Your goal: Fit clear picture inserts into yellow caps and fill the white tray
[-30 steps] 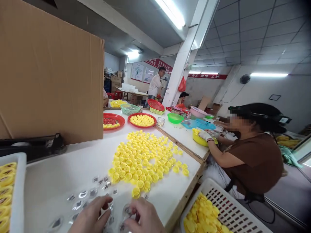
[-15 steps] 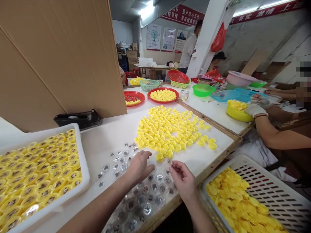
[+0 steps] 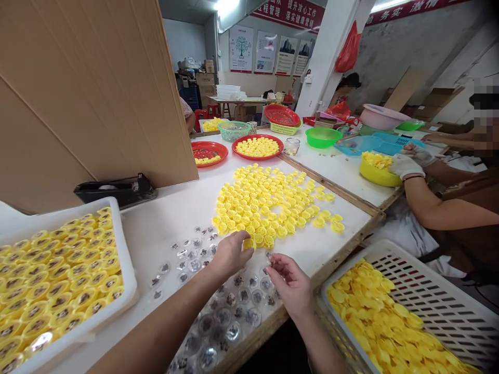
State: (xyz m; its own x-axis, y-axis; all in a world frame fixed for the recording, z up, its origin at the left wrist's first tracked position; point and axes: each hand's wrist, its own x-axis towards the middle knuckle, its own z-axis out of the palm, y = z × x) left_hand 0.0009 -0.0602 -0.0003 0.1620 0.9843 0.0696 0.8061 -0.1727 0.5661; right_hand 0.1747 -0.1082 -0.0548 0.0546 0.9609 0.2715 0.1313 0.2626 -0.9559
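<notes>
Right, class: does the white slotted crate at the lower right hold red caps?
No, the white slotted crate holds yellow plastic caps, not red ones.

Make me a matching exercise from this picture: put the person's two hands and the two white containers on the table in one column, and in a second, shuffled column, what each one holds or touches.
Column one
1. Left hand
2. Right hand
3. White perforated crate
4. White tray

Column two
A. Rows of yellow caps with dark centres
B. A small clear piece, pinched in the fingers
C. A yellow cap at the fingertips
D. A loose heap of flat yellow pieces

Right pairs: 1-C, 2-B, 3-D, 4-A
</notes>
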